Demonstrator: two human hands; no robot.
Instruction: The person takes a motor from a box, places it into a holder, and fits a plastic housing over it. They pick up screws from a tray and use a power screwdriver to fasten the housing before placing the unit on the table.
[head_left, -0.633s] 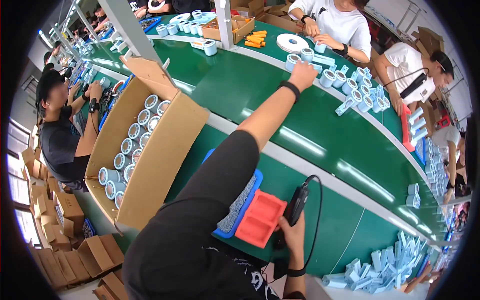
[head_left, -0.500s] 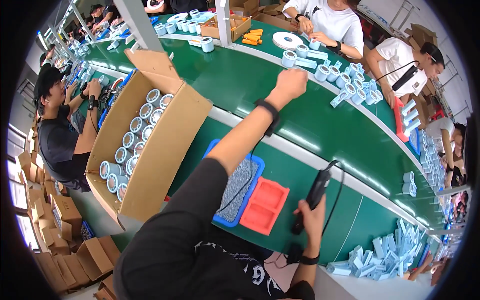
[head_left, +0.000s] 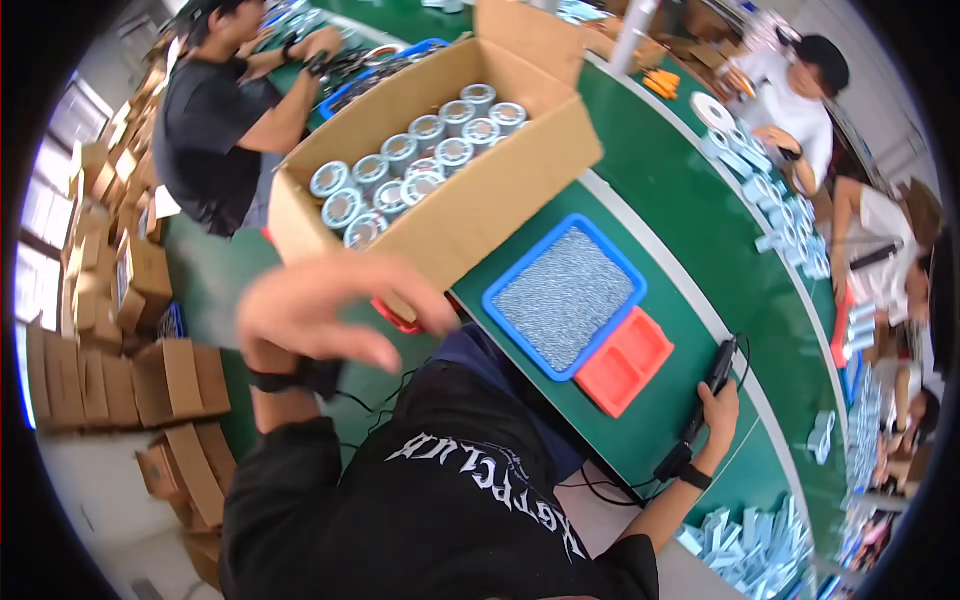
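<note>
Here, left grip (head_left: 335, 312) spreads wide, blurred, near a cardboard box (head_left: 510, 212) of light-blue cylinders (head_left: 427, 130), right grip (head_left: 717, 412) wraps around a black handheld tool (head_left: 720, 368), over green counter (head_left: 645, 450), near red tray (head_left: 628, 364).

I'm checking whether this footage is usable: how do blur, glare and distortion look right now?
Head view: left hand badly blurred; right hand, on the black power tool, sharper. Head view: windows at left glare nearly white. Head view: straight edges bow toward the dark rim.

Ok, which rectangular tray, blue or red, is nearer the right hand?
The red two-compartment tray; it lies between the right hand and the blue rectangular tray.
</note>
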